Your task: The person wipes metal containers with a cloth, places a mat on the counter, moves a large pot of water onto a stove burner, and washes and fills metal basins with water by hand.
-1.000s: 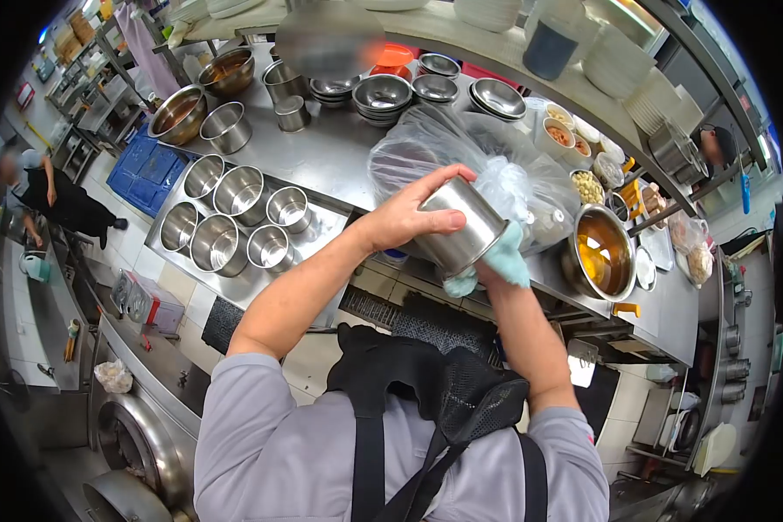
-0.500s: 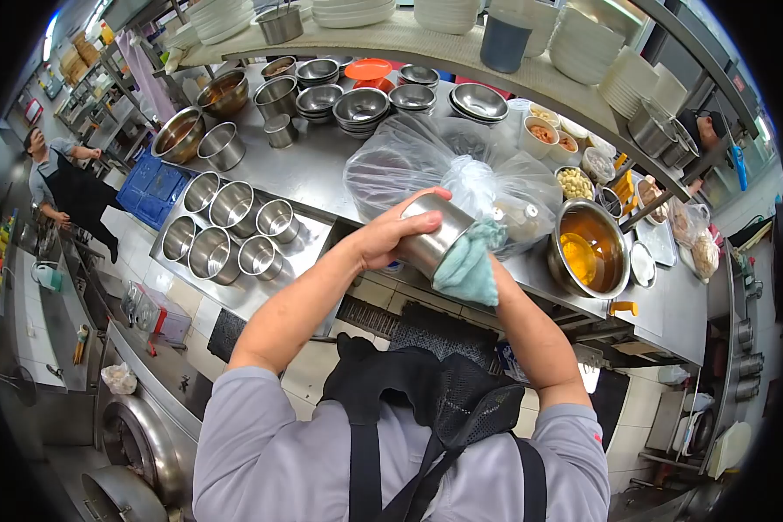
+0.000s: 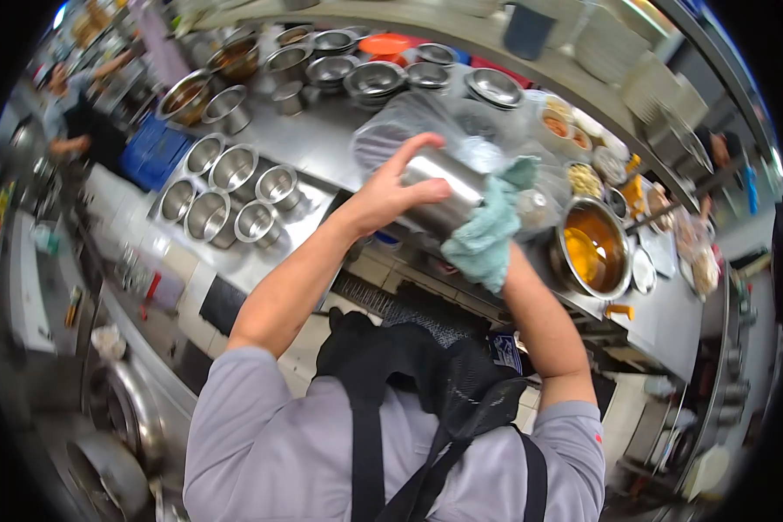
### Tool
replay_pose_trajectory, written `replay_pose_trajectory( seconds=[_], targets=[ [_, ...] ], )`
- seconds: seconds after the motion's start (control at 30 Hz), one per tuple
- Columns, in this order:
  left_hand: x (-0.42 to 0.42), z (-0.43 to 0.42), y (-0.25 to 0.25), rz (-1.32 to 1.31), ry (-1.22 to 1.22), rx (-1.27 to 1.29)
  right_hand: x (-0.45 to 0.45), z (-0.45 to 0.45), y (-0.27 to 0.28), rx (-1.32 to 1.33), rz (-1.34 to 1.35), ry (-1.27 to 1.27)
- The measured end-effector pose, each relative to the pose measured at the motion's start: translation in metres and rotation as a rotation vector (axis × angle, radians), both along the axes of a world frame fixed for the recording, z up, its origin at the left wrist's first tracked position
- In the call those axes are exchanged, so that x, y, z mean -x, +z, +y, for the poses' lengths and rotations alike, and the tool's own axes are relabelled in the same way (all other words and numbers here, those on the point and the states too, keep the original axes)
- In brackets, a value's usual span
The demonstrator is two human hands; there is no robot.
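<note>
My left hand [image 3: 393, 193] is wrapped round a stainless steel pot [image 3: 448, 184], thumb and fingers on its outside near the base. The pot is held tilted in the air, its mouth turned to the right. A light green cloth [image 3: 485, 235] covers the mouth end. Behind and under this cloth is my right hand; its fingers are hidden and only the wrist [image 3: 515, 265] and forearm show. Beyond the pot, a clear plastic bag [image 3: 391, 130] lies on the steel counter [image 3: 309, 157].
Several steel pots [image 3: 235, 168] stand in rows at left, beside a blue crate [image 3: 154, 157]. Stacked steel bowls [image 3: 374, 80] line the counter's back. At right stands a large bowl [image 3: 618, 230] of amber liquid. A shelf [image 3: 565, 65] overhangs; a co-worker [image 3: 87, 113] stands far left.
My head view has shifted and blurred. The cloth has risen and spread further over the pot's mouth end. My left hand keeps its hold. The co-worker's arm has lifted.
</note>
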State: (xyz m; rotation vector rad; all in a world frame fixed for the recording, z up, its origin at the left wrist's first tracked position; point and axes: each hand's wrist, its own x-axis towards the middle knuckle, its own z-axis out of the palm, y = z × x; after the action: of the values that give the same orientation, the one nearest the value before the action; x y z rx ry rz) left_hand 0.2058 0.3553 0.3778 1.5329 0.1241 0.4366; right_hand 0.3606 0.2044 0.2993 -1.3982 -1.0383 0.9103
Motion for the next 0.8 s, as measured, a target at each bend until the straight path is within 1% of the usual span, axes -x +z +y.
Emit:
replay_pose_trajectory(
  seconds=[0.03,0.07,0.13,0.2,0.23,0.27,0.33,0.37,0.4,0.43,0.47,0.53,0.6,0.67,0.77,0.8],
  targets=[
    [0.001,0.004,0.004,-0.01,0.025,-0.184,0.003,0.0,0.008,-0.042,0.154,0.051],
    [0.003,0.006,0.005,-0.016,0.046,-0.371,-0.001,0.002,0.01,-0.081,0.013,0.187],
    [0.012,0.006,0.0,0.007,0.032,-0.436,0.003,0.002,0.022,-0.237,-0.197,0.269],
    [0.025,0.012,-0.001,-0.002,-0.045,-0.541,-0.001,0.036,-0.032,0.016,0.59,0.275],
    [0.03,0.018,-0.004,-0.013,-0.085,-0.582,0.014,0.043,-0.044,-0.028,0.946,0.229],
    [0.036,0.027,-0.008,-0.001,-0.107,-0.587,0.034,0.044,-0.035,-0.082,0.995,0.241],
    [0.055,0.043,-0.022,0.12,-0.132,-0.375,0.043,0.054,-0.043,0.112,0.816,0.166],
    [0.063,0.049,-0.032,0.087,-0.123,-0.281,0.048,0.056,-0.036,0.118,0.815,0.208],
    [0.07,0.053,-0.041,0.054,-0.114,-0.196,0.049,0.056,-0.025,-0.07,0.149,0.336],
    [0.08,0.056,-0.045,0.122,-0.11,0.041,0.047,0.055,-0.017,-0.14,-0.163,0.394],
    [0.086,0.059,-0.055,0.133,-0.058,0.215,0.047,0.06,-0.015,-0.133,-0.228,0.433],
    [0.083,0.053,-0.066,0.109,0.042,0.157,0.05,0.071,-0.02,-0.055,-0.114,0.446],
    [0.087,0.064,-0.089,0.091,0.106,0.44,0.053,0.09,-0.032,0.032,0.186,0.402],
    [0.102,0.081,-0.106,0.013,0.142,0.445,0.057,0.113,-0.045,0.1,0.499,0.329],
    [0.13,0.105,-0.129,-0.007,0.218,0.427,0.068,0.149,-0.07,0.207,0.786,0.298],
    [0.138,0.11,-0.14,0.002,0.261,0.407,0.072,0.158,-0.077,0.233,0.86,0.329]
  ],
)
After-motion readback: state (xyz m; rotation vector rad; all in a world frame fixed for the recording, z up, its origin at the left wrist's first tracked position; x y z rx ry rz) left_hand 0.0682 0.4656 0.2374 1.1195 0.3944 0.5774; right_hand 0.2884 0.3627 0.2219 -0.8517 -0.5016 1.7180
